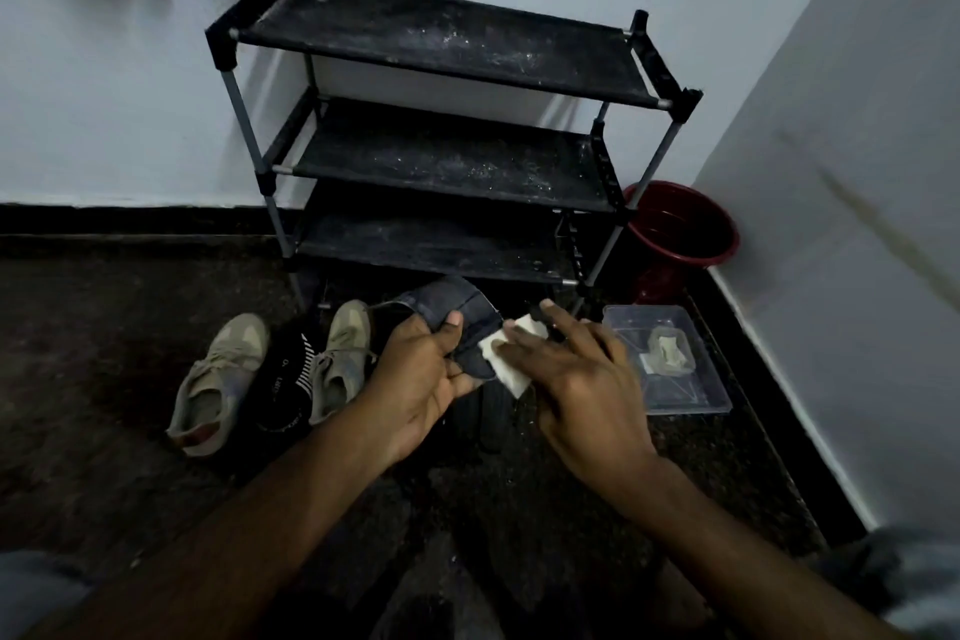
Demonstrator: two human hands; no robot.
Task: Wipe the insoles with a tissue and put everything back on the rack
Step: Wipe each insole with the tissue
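My left hand (421, 369) grips a dark grey insole (457, 309), bent and held above the floor in front of the rack. My right hand (576, 379) presses a white tissue (506, 359) flat against the insole's near end. The black three-shelf rack (441, 146) stands against the wall with dusty, bare shelves. Two beige sneakers (218, 374) (340, 359) lie on the floor to the left, with a black striped item (285, 390) between them. Dark footwear (491, 416) lies on the floor under my hands, mostly hidden.
A clear plastic box (670, 364) with a small packet inside sits on the floor to the right. A red bucket (680, 234) stands in the corner beside the rack. The white wall closes in at right. The floor is dark stone.
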